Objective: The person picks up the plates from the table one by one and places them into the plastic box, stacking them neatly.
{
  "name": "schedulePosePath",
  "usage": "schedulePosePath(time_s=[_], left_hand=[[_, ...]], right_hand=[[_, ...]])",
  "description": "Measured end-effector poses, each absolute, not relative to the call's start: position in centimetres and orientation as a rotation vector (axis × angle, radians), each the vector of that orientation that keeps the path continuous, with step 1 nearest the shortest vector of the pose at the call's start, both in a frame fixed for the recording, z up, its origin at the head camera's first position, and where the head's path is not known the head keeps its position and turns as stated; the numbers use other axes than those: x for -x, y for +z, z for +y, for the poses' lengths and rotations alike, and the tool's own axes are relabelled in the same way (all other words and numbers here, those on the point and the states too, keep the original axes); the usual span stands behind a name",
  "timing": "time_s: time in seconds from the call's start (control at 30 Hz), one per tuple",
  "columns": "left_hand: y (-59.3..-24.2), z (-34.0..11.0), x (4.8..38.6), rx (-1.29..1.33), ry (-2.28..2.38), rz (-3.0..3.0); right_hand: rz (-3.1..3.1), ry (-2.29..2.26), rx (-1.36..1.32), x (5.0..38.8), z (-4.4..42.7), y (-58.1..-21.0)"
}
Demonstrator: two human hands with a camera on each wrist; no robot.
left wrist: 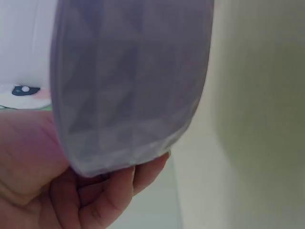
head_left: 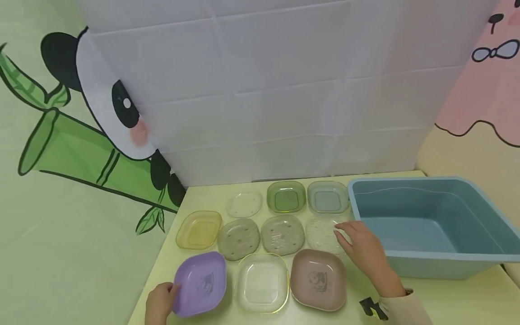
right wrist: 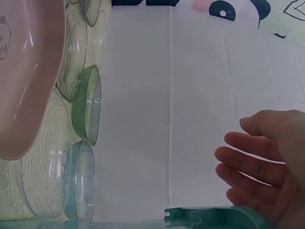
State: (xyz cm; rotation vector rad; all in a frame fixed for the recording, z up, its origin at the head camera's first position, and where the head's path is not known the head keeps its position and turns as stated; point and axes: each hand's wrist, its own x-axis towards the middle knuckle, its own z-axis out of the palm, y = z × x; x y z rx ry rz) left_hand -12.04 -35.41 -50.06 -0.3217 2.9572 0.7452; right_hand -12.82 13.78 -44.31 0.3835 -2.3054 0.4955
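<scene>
My left hand (head_left: 160,301) grips the left edge of a purple square plate (head_left: 201,285) with a panda print. In the left wrist view the faceted underside of the purple plate (left wrist: 128,90) shows, fingers curled below its rim. Holding nothing, my right hand (head_left: 361,248) hovers over the right end of a clear plate (head_left: 321,234), beside the blue basin. The right wrist view shows that hand (right wrist: 262,162) with loosely bent fingers. A pinkish-brown panda plate (head_left: 318,286) and a clear yellow-rimmed plate (head_left: 261,284) lie on the table between the hands.
Behind them lie an amber plate (head_left: 199,229), two greyish clear plates, a small clear plate (head_left: 244,204), a green dish (head_left: 286,197) and a pale blue dish (head_left: 328,197). The large blue basin (head_left: 426,256) stands at the right. A white cloth wall (head_left: 260,113) rises behind.
</scene>
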Motion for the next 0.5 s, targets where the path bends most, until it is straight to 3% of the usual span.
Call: schedulePosePath(time_s=[0.5], left_hand=[[-43.4, -25.6, 15.0, 0.151, 0.874, 3.128]], right_hand=[[-2.285, 0.545, -0.417, 13.4, 11.6, -42.9]])
